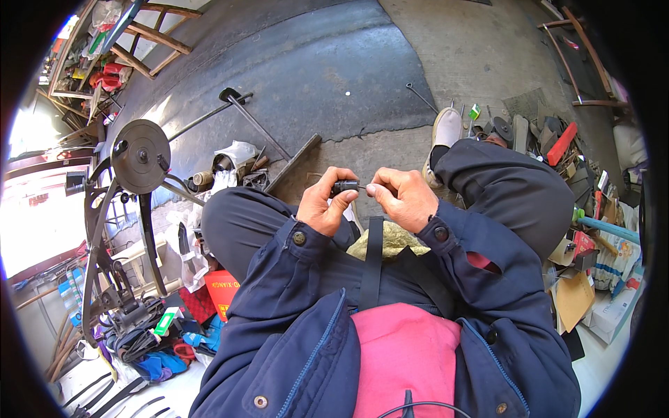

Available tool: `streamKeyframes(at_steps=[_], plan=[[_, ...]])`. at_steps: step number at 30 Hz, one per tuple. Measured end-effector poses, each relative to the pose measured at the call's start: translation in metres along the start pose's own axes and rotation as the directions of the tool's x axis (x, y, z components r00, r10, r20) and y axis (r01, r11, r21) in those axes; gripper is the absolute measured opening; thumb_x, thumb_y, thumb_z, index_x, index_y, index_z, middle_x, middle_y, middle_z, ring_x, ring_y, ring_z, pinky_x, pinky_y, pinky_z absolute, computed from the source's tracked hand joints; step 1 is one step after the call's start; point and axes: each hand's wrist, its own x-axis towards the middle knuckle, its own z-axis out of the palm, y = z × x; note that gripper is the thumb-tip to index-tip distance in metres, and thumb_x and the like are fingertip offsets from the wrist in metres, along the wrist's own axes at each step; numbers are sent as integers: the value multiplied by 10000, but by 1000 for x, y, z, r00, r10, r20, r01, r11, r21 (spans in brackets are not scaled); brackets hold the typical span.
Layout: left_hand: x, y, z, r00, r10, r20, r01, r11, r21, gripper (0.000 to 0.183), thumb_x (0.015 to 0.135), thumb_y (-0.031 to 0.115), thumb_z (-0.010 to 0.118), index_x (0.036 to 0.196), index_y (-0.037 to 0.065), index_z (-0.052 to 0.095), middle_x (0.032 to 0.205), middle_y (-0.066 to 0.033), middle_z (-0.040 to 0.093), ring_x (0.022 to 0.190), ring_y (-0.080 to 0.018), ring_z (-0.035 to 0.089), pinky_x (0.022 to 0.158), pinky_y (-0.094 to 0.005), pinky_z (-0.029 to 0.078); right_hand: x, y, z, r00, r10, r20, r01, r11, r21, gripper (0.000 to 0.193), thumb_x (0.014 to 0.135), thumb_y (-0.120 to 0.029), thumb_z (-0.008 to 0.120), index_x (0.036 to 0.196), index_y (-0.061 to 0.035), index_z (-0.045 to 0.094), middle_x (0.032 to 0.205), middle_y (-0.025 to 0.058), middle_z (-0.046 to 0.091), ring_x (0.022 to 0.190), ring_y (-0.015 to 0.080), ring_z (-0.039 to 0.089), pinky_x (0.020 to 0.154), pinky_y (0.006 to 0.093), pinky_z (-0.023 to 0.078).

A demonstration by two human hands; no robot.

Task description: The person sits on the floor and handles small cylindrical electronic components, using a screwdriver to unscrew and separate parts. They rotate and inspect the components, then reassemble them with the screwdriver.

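Observation:
Above my lap, my left hand (322, 207) grips a small black cylinder (344, 187) between thumb and fingers. A short, thin, dark piece sticks out of the cylinder's right end toward my right hand (408, 200). The thumb and forefinger of that hand are pinched at this thin piece; its far end is hidden by the fingertips. Both hands are close together but apart from each other. Below them, a black strap (373, 258) and a yellowish cloth (398, 239) lie between my legs.
At the left stands a black machine with a round wheel (141, 157). A metal stand (259, 129) rests on the floor ahead of my left knee. Tools and scraps, with a red bar (562, 144) among them, lie beyond my right knee. A red box (221, 289) sits by my left thigh.

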Motion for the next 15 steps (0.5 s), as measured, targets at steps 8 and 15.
streamKeyframes(at_steps=[8, 15], plan=[[-2, 0, 9, 998, 45, 49, -55, 971, 232, 203, 952, 91, 675, 1128, 22, 601, 894, -105, 680, 819, -167, 653, 762, -304, 514, -2, 1, -1, 998, -33, 56, 46, 969, -242, 156, 927, -170, 647, 904, -17, 664, 733, 210, 678, 698, 409, 674, 639, 452, 529], [1, 3, 9, 998, 55, 19, -58, 984, 169, 199, 953, 69, 657, 1135, 21, 592, 891, -126, 687, 818, -203, 673, 753, -319, 516, -1, 3, 11, 963, 251, 102, -270, 908, 320, 79, 944, -77, 629, 981, -8, 622, 637, 97, 629, 591, 128, 613, 550, 310, 470]])
